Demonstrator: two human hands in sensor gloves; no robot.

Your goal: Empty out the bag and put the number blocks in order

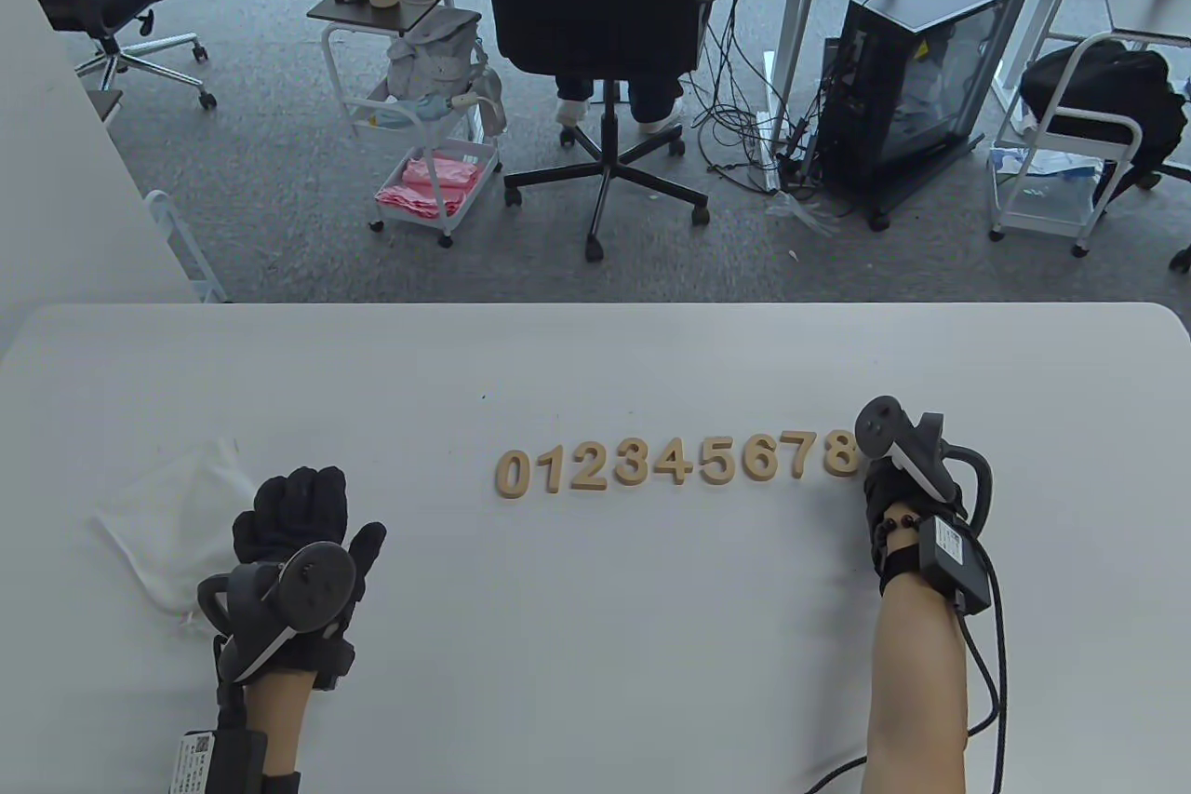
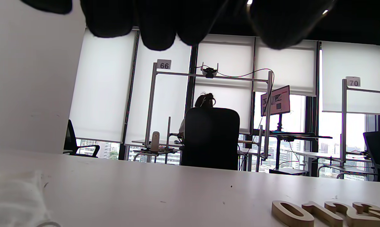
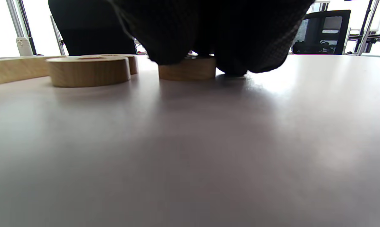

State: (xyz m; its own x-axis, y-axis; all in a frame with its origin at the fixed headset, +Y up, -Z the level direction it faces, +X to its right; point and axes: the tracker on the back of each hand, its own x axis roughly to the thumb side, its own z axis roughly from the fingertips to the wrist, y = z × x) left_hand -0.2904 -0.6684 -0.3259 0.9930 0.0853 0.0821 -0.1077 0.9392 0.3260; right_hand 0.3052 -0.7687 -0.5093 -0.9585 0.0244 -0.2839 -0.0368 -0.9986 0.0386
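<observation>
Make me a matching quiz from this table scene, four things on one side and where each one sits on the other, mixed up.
Things:
1. white bag
2. block 0
3. block 8
4. left hand

Places:
A. left end of the number row
B. far left of the table
C. beside the right hand
D. between bag and row

Pairs: 1-B, 2-A, 3-C, 4-D

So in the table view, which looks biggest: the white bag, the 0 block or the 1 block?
1. White bag, by far the largest.
2. 0 block.
3. 1 block, equally tall but narrower, so a close call.
</observation>
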